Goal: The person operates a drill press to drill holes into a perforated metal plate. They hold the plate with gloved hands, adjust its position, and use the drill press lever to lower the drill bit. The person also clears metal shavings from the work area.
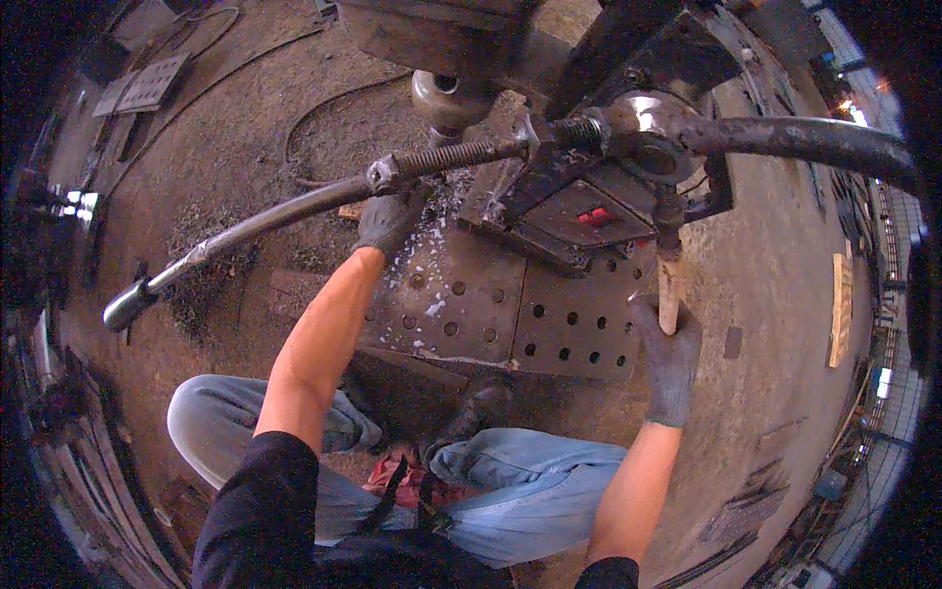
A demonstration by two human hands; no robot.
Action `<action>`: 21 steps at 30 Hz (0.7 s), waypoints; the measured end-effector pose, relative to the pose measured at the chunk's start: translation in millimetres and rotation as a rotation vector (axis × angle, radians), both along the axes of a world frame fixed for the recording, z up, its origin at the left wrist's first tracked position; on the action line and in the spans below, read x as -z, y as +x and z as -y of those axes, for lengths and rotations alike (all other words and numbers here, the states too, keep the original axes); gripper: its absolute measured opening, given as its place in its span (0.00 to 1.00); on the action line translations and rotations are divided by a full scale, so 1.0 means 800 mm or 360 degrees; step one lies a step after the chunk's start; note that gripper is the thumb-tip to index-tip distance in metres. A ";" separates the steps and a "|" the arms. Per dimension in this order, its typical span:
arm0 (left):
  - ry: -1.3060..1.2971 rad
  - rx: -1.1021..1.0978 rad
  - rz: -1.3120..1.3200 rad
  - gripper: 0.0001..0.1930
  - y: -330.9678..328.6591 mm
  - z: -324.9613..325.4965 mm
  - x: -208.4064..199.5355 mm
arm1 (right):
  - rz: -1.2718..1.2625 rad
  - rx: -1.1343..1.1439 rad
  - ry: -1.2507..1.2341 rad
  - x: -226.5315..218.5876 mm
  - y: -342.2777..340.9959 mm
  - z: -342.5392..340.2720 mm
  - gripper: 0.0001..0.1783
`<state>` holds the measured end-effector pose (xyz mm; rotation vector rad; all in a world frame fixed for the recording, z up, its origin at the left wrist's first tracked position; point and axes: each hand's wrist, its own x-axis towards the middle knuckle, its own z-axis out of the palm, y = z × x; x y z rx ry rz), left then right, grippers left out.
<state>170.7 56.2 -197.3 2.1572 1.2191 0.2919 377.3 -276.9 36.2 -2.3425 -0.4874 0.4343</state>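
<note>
My right hand (667, 355), in a grey glove, is closed around a pale wooden handle (669, 285). That handle runs up into a dark metal socket below the round hub (648, 128) of a heavy machine. My left hand (388, 222), gloved as well, reaches in under a long metal bar (285, 201) with a threaded section. The bar and shadow hide its fingers, so I cannot see whether they grip anything. Pale metal shavings (432, 250) lie beside it. To its right, a dark metal block (569, 211) with a red patch sits under the machine.
Perforated metal plates (471, 334) lie on the floor before my boots. A thick curved bar (814, 137) juts out right from the hub. Metal chips cover the ground at left, with a cable (226, 74) across it. A wooden plank (841, 309) lies far right.
</note>
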 end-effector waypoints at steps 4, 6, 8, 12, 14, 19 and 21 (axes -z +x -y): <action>-0.0054 -0.0101 -0.0147 0.25 0.014 0.014 -0.043 | -0.0080 0.0068 -0.0036 -0.011 -0.005 0.000 0.18; 0.0091 -0.0126 -0.0148 0.22 0.020 0.022 -0.056 | -0.0074 0.0054 0.0012 -0.012 -0.006 0.001 0.18; 0.0013 -0.0121 -0.0183 0.21 0.019 0.013 -0.045 | -0.0036 0.0027 0.0027 -0.007 -0.004 0.002 0.17; 0.0111 -0.0036 -0.0233 0.27 0.016 -0.003 -0.001 | 0.0030 0.0002 -0.0005 0.003 0.001 0.005 0.16; 0.0227 0.0057 -0.0150 0.27 0.017 -0.016 0.018 | 0.0066 -0.0017 -0.0025 0.013 0.008 0.007 0.15; 0.0203 0.0018 -0.0188 0.18 0.036 0.004 -0.024 | 0.0064 0.0056 -0.0036 0.010 0.004 0.012 0.14; 0.0163 -0.0042 -0.0272 0.18 0.028 -0.007 -0.009 | 0.0099 -0.0054 0.0091 0.018 0.009 0.012 0.15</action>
